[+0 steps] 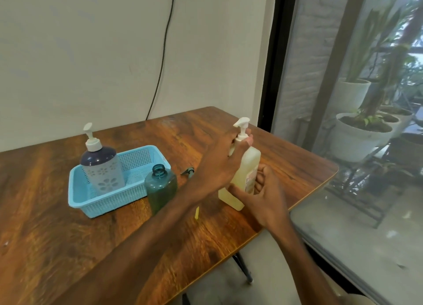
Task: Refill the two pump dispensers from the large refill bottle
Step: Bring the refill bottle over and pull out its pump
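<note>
The left hand [225, 160] hides the neck of the yellow bottle [248, 165]; its forearm [183, 204] covers the base of the green bottle [160, 183]. The label [250, 178] is too blurred to read; the bench [57, 247] runs off the left edge.

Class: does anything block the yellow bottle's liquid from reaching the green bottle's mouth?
Yes: the white pump sits on the neck of the yellow bottle, gripped by the left hand. The green bottle stands open.

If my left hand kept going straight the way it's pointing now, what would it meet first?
The white pump of the pale yellow bottle: your left hand is right at its collar, fingers apparently curled round it, though blur softens the view.
</note>
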A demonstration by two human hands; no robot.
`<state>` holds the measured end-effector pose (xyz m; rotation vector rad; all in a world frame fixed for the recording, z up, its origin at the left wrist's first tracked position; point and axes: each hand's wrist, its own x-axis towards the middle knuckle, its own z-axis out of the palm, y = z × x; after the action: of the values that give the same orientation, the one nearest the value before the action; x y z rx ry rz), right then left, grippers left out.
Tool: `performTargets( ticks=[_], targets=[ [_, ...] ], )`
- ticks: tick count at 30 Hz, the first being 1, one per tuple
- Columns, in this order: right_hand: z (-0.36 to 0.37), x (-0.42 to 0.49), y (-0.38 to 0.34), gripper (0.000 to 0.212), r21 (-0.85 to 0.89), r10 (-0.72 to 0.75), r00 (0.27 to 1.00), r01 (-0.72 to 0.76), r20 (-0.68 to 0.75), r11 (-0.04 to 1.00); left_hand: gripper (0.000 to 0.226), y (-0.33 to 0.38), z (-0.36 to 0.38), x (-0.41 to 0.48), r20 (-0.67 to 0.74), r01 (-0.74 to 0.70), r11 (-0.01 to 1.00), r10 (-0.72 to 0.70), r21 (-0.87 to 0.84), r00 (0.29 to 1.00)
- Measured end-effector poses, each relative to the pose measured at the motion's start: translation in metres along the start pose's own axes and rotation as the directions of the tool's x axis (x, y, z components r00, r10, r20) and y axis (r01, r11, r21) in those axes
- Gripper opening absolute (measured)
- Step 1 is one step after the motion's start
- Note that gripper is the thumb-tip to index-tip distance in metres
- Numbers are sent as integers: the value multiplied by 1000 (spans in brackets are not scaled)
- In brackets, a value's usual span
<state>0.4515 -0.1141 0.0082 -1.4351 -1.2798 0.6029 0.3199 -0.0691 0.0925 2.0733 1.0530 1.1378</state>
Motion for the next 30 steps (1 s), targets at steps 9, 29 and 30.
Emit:
performTargets(
  ticks=[9,29,30],
  targets=[
    [4,0,1,81,-35,8,1000,-8,-7,999,53,4,2,-2,-170,21,992,0,121,985],
    [6,-8,-3,67,-138,-65,998,61,-26,989,28,8,27,-7,-174,138,988,-148,-68,974],
    [6,-7,-2,71,-130,-66,998,63,-23,989,26,5,24,-13,-129,122,987,-135,-105,982]
  ],
)
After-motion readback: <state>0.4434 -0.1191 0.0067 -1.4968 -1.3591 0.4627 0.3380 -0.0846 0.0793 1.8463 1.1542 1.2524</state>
